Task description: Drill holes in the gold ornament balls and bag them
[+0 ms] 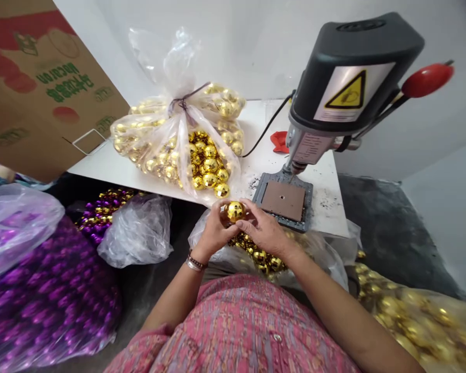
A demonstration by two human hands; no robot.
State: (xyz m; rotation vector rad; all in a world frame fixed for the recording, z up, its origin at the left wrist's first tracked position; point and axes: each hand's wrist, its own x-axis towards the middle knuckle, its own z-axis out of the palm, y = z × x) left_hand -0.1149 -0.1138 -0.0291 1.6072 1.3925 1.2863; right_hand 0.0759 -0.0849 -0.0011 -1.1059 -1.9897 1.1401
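Left hand (215,230) and right hand (266,229) curl around one ball (236,210) by the bench's (326,178) front edge, seemingly mid-batch, many loose balls (261,255) perhaps left.

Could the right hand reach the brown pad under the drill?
Probably yes: the right hand is close to the brown pad, whose near side looks open. It would likely have to leave the gold ball to the left hand, and avoid the drill above.
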